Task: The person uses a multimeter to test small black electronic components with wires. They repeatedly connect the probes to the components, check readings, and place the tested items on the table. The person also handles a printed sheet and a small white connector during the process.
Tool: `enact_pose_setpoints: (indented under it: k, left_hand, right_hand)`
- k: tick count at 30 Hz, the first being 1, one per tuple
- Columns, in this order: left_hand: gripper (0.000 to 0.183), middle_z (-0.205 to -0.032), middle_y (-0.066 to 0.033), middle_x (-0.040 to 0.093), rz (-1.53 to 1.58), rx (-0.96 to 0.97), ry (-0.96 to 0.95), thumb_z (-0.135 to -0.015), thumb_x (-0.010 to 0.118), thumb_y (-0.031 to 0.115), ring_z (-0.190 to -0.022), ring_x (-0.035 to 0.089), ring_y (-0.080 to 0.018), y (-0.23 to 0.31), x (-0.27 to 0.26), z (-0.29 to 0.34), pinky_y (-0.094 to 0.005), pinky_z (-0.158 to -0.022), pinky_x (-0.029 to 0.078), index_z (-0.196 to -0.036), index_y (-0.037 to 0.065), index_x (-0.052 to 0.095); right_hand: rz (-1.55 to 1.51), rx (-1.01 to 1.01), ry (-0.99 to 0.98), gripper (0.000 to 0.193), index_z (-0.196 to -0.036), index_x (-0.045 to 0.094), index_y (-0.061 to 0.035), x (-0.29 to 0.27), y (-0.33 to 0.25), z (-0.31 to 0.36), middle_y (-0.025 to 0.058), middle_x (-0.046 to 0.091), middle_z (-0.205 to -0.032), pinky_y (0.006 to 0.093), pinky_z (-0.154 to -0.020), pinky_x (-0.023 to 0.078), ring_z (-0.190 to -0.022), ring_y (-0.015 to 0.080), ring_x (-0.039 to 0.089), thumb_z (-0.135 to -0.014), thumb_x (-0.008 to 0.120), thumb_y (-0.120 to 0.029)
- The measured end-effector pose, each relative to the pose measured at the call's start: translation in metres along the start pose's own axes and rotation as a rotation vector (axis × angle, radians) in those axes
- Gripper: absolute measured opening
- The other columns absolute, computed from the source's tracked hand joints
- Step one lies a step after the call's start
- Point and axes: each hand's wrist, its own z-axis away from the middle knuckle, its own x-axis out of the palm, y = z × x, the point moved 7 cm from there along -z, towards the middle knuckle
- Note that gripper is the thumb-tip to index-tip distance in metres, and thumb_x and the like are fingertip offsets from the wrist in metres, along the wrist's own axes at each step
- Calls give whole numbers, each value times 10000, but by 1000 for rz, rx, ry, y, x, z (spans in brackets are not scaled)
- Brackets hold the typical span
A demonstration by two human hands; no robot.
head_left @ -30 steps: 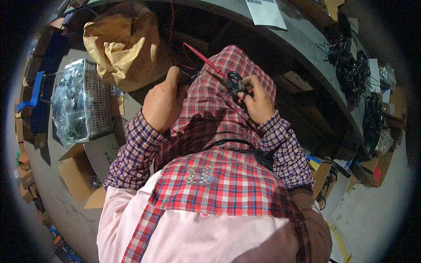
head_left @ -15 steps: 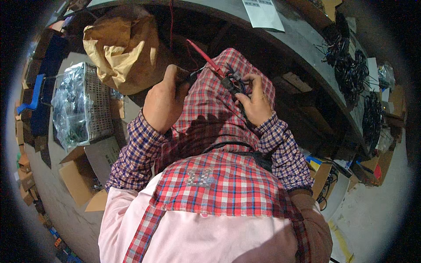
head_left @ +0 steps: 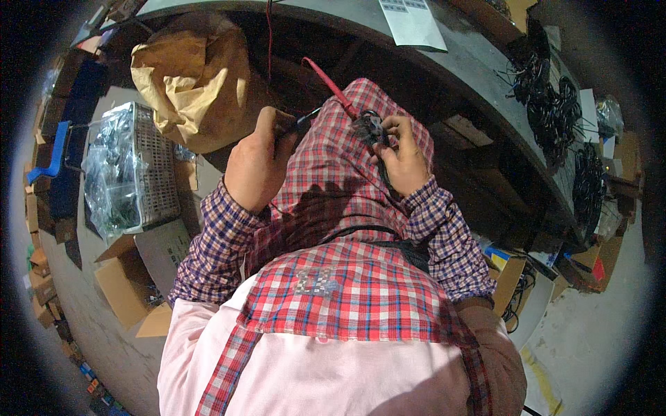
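Observation:
My left hand (head_left: 258, 161) is closed around a dark-handled test probe (head_left: 305, 118), whose thin metal tip points toward the right. My right hand (head_left: 402, 158) pinches a coiled black cable (head_left: 368, 130) with its plug end bunched between the fingers. A red test probe (head_left: 329, 84) slants up and away from the black bundle, its lower end meeting it; the exact contact is hidden. The dark probe's tip is apart from the bundle. Both hands are above my lap, over the red checked apron (head_left: 326, 152).
A brown paper-covered bundle (head_left: 191, 87) stands ahead on the left, beside a grey plastic crate (head_left: 154, 163) of clear bags. An opened cardboard box (head_left: 121, 284) lies below it. Black cables (head_left: 551, 111) hang over the bench edge (head_left: 479, 83) at right. A red wire (head_left: 270, 41) dangles ahead.
The black bundle in my right hand has turned, and the red probe has shifted slightly right with it. My left hand has barely moved, the dark probe's tip now pointing more plainly to the right.

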Motion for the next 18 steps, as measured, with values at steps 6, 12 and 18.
enact_pose_setpoints:
  k: [6, 12, 18]
  left_hand:
    - [189, -832, -234, 631, 19, 40, 20, -884, 563, 115, -808, 603, -437, 5, -2, -1, -472, -649, 486, -1012, 41, 445]
    - [188, -855, -241, 630, 9, 47, 28, -885, 561, 109, -817, 603, -439, 13, -5, -1, -476, -650, 486, -1017, 38, 447]
    - [197, -864, -247, 629, 22, 29, 4, -886, 559, 107, -830, 594, -448, 8, -3, -1, -482, -650, 483, -1023, 37, 435]
  right_hand:
    - [14, -38, 83, 432, -1217, 385, -142, -6, -5, 0, 218, 548, -1159, 443, -903, 460, -1113, 369, 550, -847, 551, 5]
    - [-6, -62, 75, 427, -1212, 393, -101, -5, 11, -4, 140, 458, -1163, 284, -683, 575, -931, 179, 579, -852, 457, 120]
    - [-187, -16, 71, 436, -1226, 344, -113, -8, -5, -3, 118, 475, -1104, 295, -664, 569, -843, 153, 577, -867, 450, 112]
